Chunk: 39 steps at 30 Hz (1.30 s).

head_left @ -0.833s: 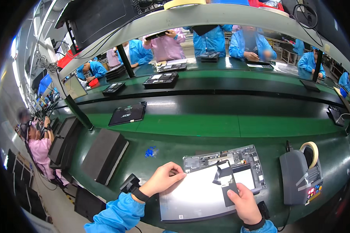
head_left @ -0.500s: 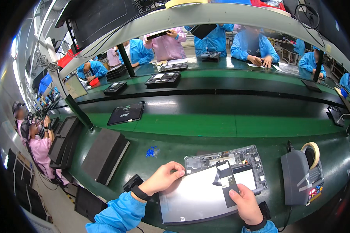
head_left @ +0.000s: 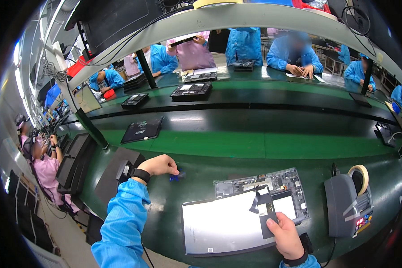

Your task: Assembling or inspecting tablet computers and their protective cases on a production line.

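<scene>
My left hand (head_left: 160,165) reaches over a small pile of blue bits (head_left: 174,177), its thumb and fingers pinched together right at them. Whether a bit is between the fingertips is hidden. With thumb on top, my right hand (head_left: 286,236) grips a flat dark grey rectangular piece (head_left: 267,219). A black ribbon cable (head_left: 255,202) runs at the upper end of that piece, on the silver back of a display panel (head_left: 223,223). Behind and partly under the panel lies an opened laptop base (head_left: 297,190) with its inner boards showing.
An automatic tape dispenser (head_left: 349,210) carrying a tape roll stands to the right. Black foam blocks (head_left: 114,174) lie to the left. Across the bench, a closed dark laptop (head_left: 141,130) and an open laptop chassis (head_left: 191,91) sit before several co-workers. A shelf beam (head_left: 236,20) spans overhead.
My left hand has left the top edge of the display panel and moved left and away from me, to the blue bits. My right hand keeps its grip on the grey piece.
</scene>
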Each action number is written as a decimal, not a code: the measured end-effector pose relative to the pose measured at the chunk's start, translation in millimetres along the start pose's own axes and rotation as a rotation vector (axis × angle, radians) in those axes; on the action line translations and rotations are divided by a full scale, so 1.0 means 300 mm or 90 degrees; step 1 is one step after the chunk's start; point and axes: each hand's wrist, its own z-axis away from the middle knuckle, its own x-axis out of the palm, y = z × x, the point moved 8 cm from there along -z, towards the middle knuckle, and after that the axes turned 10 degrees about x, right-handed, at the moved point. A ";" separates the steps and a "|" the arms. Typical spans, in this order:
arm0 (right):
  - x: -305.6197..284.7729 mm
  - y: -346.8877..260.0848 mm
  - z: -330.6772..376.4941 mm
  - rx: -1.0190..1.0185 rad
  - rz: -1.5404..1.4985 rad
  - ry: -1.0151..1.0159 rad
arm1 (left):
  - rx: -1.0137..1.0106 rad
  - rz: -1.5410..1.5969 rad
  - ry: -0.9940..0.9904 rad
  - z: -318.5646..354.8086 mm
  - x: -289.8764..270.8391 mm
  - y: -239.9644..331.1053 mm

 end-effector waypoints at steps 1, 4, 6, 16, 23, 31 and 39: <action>0.003 -0.001 0.004 -0.006 -0.008 -0.002 | 0.002 -0.001 0.000 -0.011 0.002 -0.010; 0.010 -0.009 0.016 -0.017 -0.014 -0.004 | 0.013 -0.009 -0.022 -0.032 0.031 -0.024; 0.007 -0.008 0.014 -0.019 -0.010 -0.004 | -0.024 -0.039 -0.001 -0.043 0.048 -0.046; 0.012 -0.003 0.014 -0.023 -0.005 -0.015 | 0.033 -0.097 0.380 0.078 -0.003 -0.096; 0.025 0.019 0.016 0.078 -0.131 0.005 | 0.067 0.529 0.313 0.286 0.123 0.087; 0.351 0.116 0.012 0.225 -0.452 -0.329 | 0.490 0.863 0.325 -0.018 0.155 0.546; 0.067 -0.071 0.098 0.006 0.017 -0.058 | 0.244 0.608 0.083 -0.234 0.186 0.786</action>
